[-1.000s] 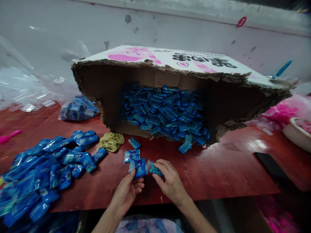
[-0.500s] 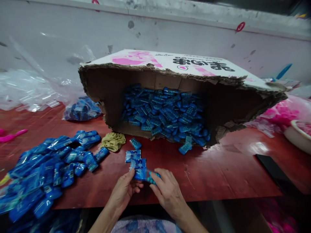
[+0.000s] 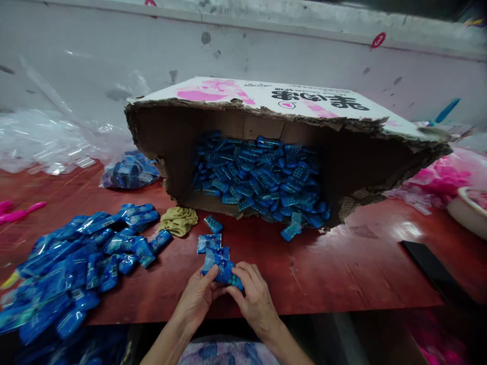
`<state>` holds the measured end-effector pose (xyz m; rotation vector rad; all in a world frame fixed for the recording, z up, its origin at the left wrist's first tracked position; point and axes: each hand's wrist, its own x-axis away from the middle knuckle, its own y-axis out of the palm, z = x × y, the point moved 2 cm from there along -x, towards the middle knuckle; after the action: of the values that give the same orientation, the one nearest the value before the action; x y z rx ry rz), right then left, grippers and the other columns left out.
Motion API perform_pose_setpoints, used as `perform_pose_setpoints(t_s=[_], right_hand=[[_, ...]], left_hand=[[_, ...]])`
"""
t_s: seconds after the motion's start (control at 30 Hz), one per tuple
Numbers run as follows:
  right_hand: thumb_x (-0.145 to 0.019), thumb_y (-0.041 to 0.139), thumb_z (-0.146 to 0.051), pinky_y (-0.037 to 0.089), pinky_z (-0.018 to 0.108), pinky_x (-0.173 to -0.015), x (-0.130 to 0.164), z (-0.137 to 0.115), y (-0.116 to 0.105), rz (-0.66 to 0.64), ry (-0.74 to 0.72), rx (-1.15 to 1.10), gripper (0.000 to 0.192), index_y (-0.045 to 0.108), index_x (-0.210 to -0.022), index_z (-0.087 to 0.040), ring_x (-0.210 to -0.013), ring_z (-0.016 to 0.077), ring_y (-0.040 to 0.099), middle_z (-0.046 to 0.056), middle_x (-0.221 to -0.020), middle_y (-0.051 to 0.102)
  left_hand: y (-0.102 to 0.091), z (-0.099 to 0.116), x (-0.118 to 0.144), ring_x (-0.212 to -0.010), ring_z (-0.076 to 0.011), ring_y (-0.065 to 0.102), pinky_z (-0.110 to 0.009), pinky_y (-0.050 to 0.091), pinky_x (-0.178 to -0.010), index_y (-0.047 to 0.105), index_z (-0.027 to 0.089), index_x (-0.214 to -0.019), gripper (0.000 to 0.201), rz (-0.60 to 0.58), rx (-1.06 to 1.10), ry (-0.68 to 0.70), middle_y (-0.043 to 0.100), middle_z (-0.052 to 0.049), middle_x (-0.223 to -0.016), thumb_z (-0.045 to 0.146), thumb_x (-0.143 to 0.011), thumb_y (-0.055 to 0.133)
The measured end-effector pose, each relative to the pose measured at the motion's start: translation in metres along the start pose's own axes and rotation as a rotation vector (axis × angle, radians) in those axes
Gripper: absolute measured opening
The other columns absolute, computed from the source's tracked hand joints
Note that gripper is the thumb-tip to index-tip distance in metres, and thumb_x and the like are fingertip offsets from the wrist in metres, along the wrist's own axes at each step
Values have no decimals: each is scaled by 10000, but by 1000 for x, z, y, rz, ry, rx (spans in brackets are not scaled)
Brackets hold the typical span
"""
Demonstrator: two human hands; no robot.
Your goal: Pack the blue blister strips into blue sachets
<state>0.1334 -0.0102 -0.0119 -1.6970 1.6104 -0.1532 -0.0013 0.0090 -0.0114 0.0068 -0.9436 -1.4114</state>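
My left hand point(image 3: 200, 296) pinches a printed blue packet point(image 3: 220, 271), its thumb lying on the front. From the other side, my right hand point(image 3: 253, 299) grips a small blue piece with round bumps point(image 3: 236, 282). The near part of this piece shows at the packet's right end; its far part is hidden by the packet. Just beyond the hands lie flat blue packets point(image 3: 209, 243) and one loose bumpy blue piece point(image 3: 213, 223).
A torn cardboard box point(image 3: 243, 119) lies on its side, holding a heap of bumpy blue pieces point(image 3: 262, 177). Filled blue packets point(image 3: 76, 263) are piled at left, near a crumpled yellowish cloth point(image 3: 178, 221). A black phone-like slab point(image 3: 433, 268) and a white bowl point(image 3: 466, 213) are at right.
My right hand has moved left, bringing the bumpy blue piece into the packet's right end. The packet has tilted and now looks fuller.
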Motion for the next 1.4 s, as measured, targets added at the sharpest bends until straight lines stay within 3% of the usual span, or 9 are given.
perform_pose_setpoints(t_s=[0.1, 0.23, 0.4, 0.5, 0.7, 1.0, 1.2, 1.3, 1.4], right_hand=[[-793, 562, -186, 453, 375, -859, -4, -6, -3, -23, 68, -199, 310, 555, -1101, -221, -974, 216, 530, 81, -1072, 570], [-795, 546, -139, 428, 313, -896, -12, -6, -16, -200, 222, -648, 314, 582, -1083, -259, -1010, 176, 536, 31, -1091, 580], [-592, 743, -152, 439, 320, -866, -10, 11, -15, -196, 395, -868, 719, 457, -1227, -329, -1103, 214, 473, 18, -1243, 473], [-499, 798, -154, 475, 310, -807, -6, 15, -8, -292, 452, -987, 948, 336, -1296, -379, -1189, 246, 393, 19, -1360, 345], [-450, 826, -165, 486, 257, -736, -7, 16, -5, -343, 457, -1170, 997, 337, -1289, -393, -1114, 212, 460, 18, -1314, 377], [-632, 740, -254, 447, 238, -727, -4, 11, 3, -213, 453, -1174, 696, 428, -1251, -325, -886, 136, 545, 4, -1073, 542], [-769, 606, -354, 461, 251, -682, -5, 8, 6, -194, 363, -889, 558, 392, -1283, -308, -761, 127, 568, 14, -1058, 582], [-806, 570, -317, 430, 289, -821, -15, 4, 2, -253, 236, -608, 469, 442, -1255, -280, -900, 160, 560, 23, -1060, 594], [-824, 549, -261, 411, 275, -852, -38, 3, 2, -270, 117, -311, 322, 547, -1144, -233, -960, 164, 541, 38, -1028, 605]], left_hand=[[0, -2, -1, -602, -133, 631, -234, 502, -542, 596, 130, -790, 154, 13, 23, -34, 695, -39, -705, 218, -681, 661], [-4, 3, 1, -686, -155, 649, -292, 522, -631, 603, 146, -928, 210, -23, 36, -108, 704, -43, -794, 169, -720, 616], [-1, 4, 5, -854, -216, 645, -334, 497, -736, 586, 127, -1028, 268, -279, 62, -194, 702, -101, -873, 138, -764, 541], [3, 3, 7, -864, -241, 644, -356, 487, -751, 573, 112, -1071, 323, -435, 61, -246, 701, -132, -895, 119, -751, 533], [8, 3, 6, -875, -247, 640, -341, 472, -775, 592, 98, -1070, 374, -610, 77, -248, 701, -136, -905, 132, -698, 591], [5, -16, 12, -725, -141, 646, -256, 493, -734, 678, 142, -801, 120, -318, 192, -143, 710, -38, -751, 197, -701, 642], [10, -23, 17, -714, -155, 648, -309, 508, -754, 667, 134, -783, 111, -104, 242, -93, 700, -37, -735, 199, -751, 583], [-3, -2, 16, -739, -189, 658, -339, 519, -734, 659, 128, -774, 211, 72, 308, -30, 703, -69, -712, 225, -817, 477], [-32, 38, 18, -798, -226, 656, -405, 528, -722, 643, 160, -794, 365, 241, 471, 175, 697, -69, -689, 356, -860, 342]])
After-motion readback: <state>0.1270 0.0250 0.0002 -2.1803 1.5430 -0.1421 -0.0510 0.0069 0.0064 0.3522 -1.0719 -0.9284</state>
